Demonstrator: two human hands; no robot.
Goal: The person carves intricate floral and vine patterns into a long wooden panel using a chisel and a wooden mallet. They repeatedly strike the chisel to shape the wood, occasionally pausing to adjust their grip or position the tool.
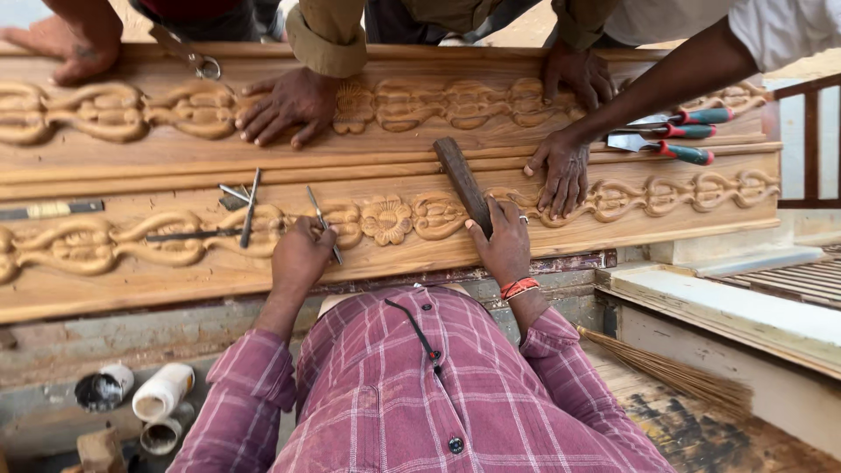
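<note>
My left hand [300, 254] grips a thin metal carving chisel [323, 224] whose tip rests on the near carved wooden beam [219, 271], beside a carved flower [386, 219]. My right hand [501, 241] holds a dark wooden mallet stick [462, 182] that angles up and away over the same beam. Several loose chisels [243, 203] lie on the carving left of my left hand.
A second carved beam [420, 105] lies behind, with other people's hands [285, 105] pressing on both beams. Chisels with red and green handles [679, 131] rest at right. White containers [162, 391] stand below left, a broom [674, 377] below right.
</note>
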